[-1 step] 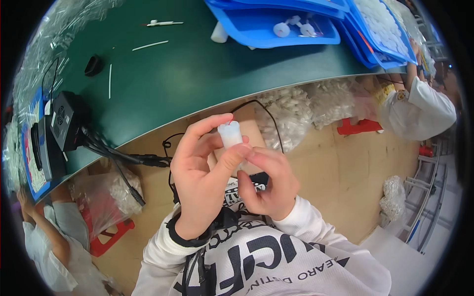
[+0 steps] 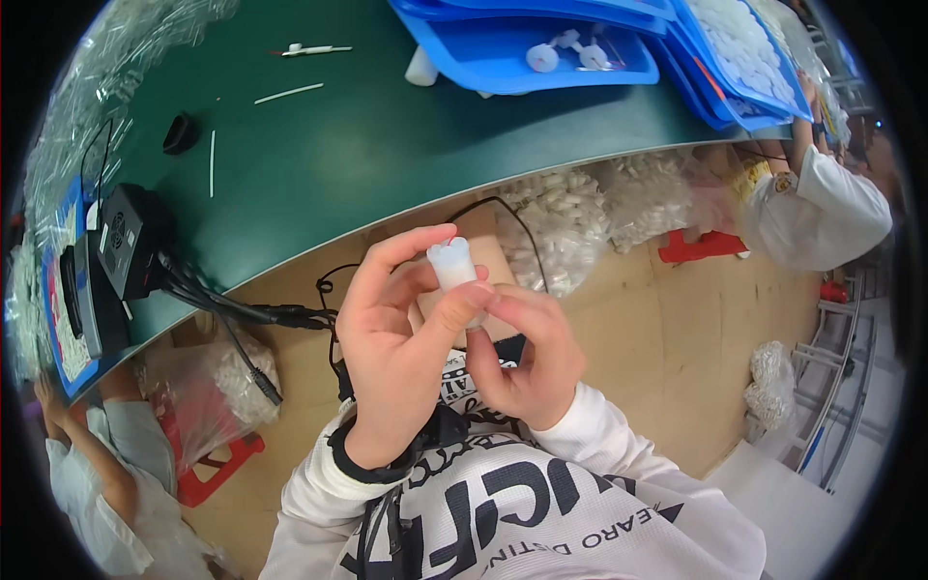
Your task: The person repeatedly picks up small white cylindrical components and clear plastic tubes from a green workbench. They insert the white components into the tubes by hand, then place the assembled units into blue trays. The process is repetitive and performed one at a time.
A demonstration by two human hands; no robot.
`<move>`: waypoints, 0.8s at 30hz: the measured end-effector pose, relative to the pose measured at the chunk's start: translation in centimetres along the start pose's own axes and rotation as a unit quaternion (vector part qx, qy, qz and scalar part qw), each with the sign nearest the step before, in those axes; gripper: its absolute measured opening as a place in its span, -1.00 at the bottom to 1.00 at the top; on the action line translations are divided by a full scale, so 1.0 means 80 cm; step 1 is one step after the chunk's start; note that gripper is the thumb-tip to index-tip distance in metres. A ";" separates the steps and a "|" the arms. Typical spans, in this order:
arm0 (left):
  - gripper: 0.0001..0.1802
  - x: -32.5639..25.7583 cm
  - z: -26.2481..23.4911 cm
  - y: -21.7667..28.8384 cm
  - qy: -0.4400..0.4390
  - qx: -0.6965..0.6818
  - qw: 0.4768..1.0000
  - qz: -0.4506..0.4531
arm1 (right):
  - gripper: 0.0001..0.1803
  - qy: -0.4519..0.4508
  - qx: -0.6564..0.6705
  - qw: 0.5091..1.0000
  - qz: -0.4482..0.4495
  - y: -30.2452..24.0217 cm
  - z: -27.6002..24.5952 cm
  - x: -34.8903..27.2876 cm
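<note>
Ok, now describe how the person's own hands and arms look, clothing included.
Both the left hand and the right hand are ungloved. The left sleeve and right sleeve are long and white. A black band circles the left wrist; none shows on the right.

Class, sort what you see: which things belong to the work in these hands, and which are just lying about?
In the work:
- white plastic piece, held by the left hand, the right hand at its lower end
- possibly the round white parts in the blue tray

Apparently lying about:
- small black object
- black vented box
</note>
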State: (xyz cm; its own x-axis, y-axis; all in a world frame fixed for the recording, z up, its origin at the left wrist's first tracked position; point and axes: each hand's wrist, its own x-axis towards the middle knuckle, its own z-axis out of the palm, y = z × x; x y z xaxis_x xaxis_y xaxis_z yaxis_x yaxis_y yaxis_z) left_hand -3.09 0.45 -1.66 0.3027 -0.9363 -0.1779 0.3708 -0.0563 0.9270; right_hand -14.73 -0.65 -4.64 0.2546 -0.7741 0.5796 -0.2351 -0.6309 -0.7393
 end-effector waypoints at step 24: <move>-0.59 0.076 -0.078 0.273 -0.090 0.566 0.819 0.010 | -0.83 0.018 -0.291 0.906 0.308 0.368 -0.144 -0.065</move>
State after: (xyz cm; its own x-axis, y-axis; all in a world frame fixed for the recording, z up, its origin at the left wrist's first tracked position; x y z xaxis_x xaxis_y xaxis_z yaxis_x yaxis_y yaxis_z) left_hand 12.34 -4.33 15.47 0.1265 -0.9712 -0.2019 -0.7159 -0.2303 0.6591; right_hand -33.76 -15.79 -25.53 -0.1214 -0.9830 0.1378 -0.7798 0.0085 -0.6260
